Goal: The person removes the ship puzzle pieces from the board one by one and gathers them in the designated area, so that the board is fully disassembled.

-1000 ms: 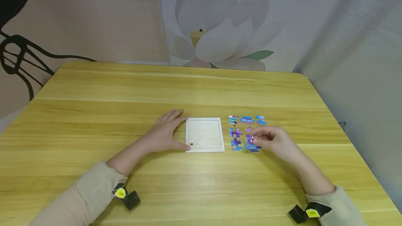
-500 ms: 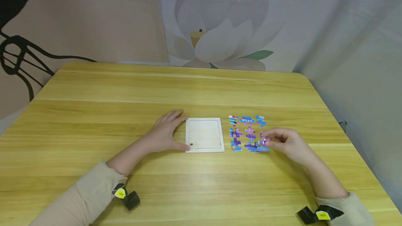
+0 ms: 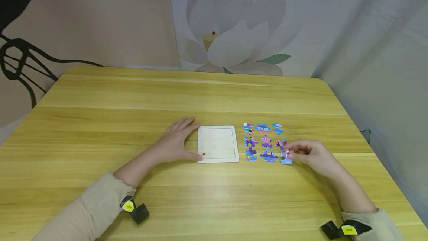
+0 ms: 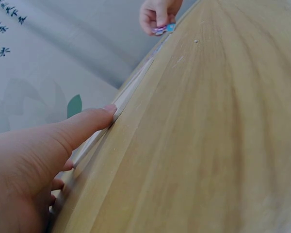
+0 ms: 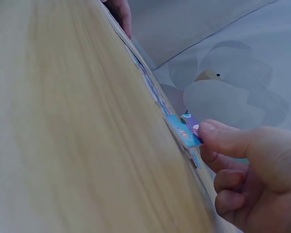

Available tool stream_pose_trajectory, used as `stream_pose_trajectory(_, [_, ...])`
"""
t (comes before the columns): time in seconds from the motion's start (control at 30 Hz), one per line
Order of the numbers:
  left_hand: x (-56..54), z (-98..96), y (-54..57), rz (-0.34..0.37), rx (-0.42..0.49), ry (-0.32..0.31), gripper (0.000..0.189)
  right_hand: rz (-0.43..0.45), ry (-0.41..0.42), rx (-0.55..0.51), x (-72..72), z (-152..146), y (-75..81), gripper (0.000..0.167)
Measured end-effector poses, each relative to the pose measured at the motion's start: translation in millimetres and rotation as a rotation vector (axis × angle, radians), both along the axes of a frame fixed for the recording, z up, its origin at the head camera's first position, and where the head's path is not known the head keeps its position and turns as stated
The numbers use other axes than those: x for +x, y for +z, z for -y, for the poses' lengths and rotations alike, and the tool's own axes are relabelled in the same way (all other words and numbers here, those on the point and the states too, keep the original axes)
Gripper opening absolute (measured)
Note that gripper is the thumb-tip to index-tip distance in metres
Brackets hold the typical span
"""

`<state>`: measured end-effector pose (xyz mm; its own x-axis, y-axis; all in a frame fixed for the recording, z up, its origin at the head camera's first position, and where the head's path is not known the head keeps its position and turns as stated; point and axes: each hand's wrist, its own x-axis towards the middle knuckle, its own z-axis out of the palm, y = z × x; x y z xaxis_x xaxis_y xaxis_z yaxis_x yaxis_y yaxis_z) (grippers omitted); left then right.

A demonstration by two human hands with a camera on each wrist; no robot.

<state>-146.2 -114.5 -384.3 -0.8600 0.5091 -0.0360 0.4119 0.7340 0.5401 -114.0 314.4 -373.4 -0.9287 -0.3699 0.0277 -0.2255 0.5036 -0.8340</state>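
My right hand [image 3: 311,155] pinches a blue and purple jigsaw puzzle piece [image 3: 286,160] between thumb and index finger. In the right wrist view that puzzle piece [image 5: 184,131] is tilted, close over the tabletop. Several other puzzle pieces [image 3: 266,141] lie in loose rows just left of this hand, printed in blue, purple and pink. Left of them lies a square pale wooden puzzle tray [image 3: 218,140] with a raised rim and bare inside. My left hand [image 3: 175,140] rests along the tray's left side, thumb at the near corner and a fingertip at the far corner.
The wood-grain table [image 3: 214,203] extends around the tray and pieces, its far edge against a curtain with a flower print [image 3: 234,29]. A black chair-like frame [image 3: 16,55] stands beyond the left corner. Each sleeve carries a black wrist camera [image 3: 139,213].
My right hand has moved right and slightly nearer with the pinched puzzle piece, uncovering the bottom middle piece and one in the middle row. The left hand and tray stay put.
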Motion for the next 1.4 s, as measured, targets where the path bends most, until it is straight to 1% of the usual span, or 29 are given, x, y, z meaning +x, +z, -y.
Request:
stream_pose_trajectory(0.2, [0.4, -0.4, 0.5, 0.003, -0.002, 0.0, 0.111, -0.001, 0.009, 0.018, -0.3, -3, -2.3, 0.016])
stream_pose_trajectory(0.33, [-0.3, -0.1, -0.1, -0.002, -0.003, -0.004, 0.111, -0.004, 0.005, 0.064, -0.2, -3, -2.7, 0.016])
stream_pose_trajectory(0.47, [-0.8, 0.6, -0.9, -0.005, -0.002, -0.007, 0.111, -0.021, 0.002, 0.126, 0.1, -1, -2.4, 0.018])
stream_pose_trajectory(0.63, [-1.3, 0.8, -1.4, -0.005, -0.001, -0.008, 0.111, -0.055, -0.009, 0.195, 1.9, 3, 2.3, 0.019])
stream_pose_trajectory(0.8, [-1.6, 0.4, -1.2, -0.004, 0.001, -0.009, 0.111, -0.087, -0.032, 0.301, 4.1, 8, 8.1, 0.019])
stream_pose_trajectory(0.97, [-0.7, 0.9, -0.3, -0.001, 0.002, -0.007, 0.111, -0.135, -0.057, 0.399, 4.8, 11, 8.4, 0.017])
stream_pose_trajectory(1.03, [-0.2, 1.1, 0.1, -0.001, -0.002, -0.005, 0.111, -0.15, -0.06, 0.408, 5.0, 11, 7.8, 0.016])
stream_pose_trajectory(1.23, [0.7, 0.3, 1.7, 0.004, -0.001, -0.007, 0.11, -0.166, -0.063, 0.392, 7.6, 10, 9.3, 0.014])
stream_pose_trajectory(1.4, [0.8, -0.1, 2.0, 0.001, -0.006, -0.008, 0.11, -0.153, -0.076, 0.387, 8.6, 9, 12.1, 0.013])
